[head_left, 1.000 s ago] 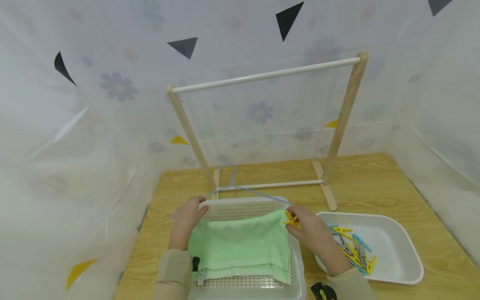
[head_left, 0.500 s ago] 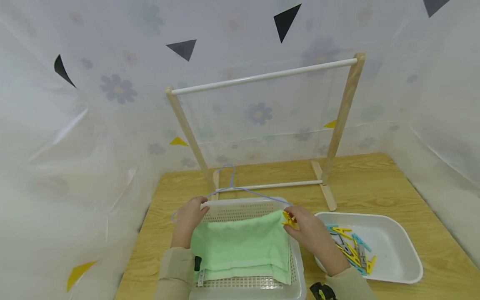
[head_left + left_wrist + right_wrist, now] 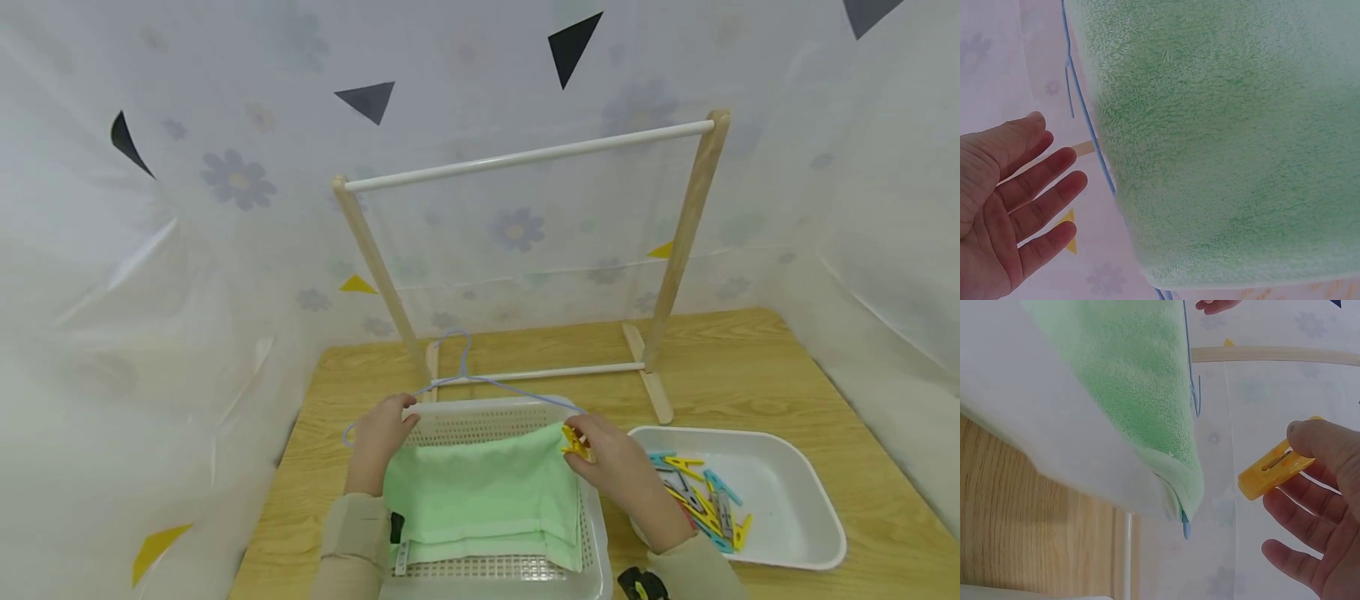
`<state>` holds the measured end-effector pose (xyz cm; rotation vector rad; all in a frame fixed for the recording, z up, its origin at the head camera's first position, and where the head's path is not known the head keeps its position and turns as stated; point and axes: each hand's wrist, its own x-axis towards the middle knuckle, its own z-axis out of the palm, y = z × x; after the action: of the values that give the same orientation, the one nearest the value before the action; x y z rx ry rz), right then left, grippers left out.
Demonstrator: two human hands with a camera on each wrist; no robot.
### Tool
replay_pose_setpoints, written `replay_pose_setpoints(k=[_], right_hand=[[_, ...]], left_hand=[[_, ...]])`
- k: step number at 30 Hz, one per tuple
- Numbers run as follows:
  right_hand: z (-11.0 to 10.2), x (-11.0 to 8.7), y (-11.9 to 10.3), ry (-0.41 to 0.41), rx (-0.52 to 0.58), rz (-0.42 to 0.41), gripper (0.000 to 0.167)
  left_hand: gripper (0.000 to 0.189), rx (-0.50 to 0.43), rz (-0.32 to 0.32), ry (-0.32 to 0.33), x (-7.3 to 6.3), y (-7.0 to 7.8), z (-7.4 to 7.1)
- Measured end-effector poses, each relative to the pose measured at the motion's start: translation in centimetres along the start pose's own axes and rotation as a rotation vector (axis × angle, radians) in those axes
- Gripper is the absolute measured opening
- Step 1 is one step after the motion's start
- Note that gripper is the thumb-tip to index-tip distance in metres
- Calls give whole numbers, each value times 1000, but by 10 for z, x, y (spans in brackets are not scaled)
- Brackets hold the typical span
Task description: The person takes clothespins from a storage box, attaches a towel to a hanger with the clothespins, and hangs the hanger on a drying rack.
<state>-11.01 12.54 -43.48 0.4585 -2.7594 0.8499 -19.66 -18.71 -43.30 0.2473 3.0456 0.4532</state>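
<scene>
**square the peg first**

the green towel [image 3: 480, 492] drapes the hanger [image 3: 465, 377] above the basket [image 3: 487, 403]. my right hand [image 3: 618, 458] pinches a yellow peg [image 3: 1262, 476], just clear of the towel; my left hand [image 3: 380, 429] holds nothing, fingers loose. i'd straddle towel and hanger before letting it bite.

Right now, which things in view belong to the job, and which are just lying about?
Job, judging by the hands:
- yellow clothespin, pinched in the right hand
- green towel
- blue hanger, left hand near it
- probably also the basket, wooden rack and white tray of clothespins

Apparently just about:
- dark triangles, yellow triangles
- flowered sheet behind the rack
</scene>
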Motion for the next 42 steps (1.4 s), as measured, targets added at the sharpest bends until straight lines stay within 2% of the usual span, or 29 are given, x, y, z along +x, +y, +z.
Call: replay_pose_setpoints(k=[11,19,26,35,42], right_hand=[[6,-1,3,22,-17,-28,36],[5,-1,0,4,-20,-19,35],[4,0,0,16,-18,-29,34],[6,-4,2,7,2,-17,34],[7,-4,5,2,-7,-20,35]], left_hand=[[30,14,13,34,9,2,4],[32,1,20,66,15,1,9],[35,10,13,65,21,0,15],[37,43,50,82,25,-4,29],[37,47,79,88,29,-5,32]])
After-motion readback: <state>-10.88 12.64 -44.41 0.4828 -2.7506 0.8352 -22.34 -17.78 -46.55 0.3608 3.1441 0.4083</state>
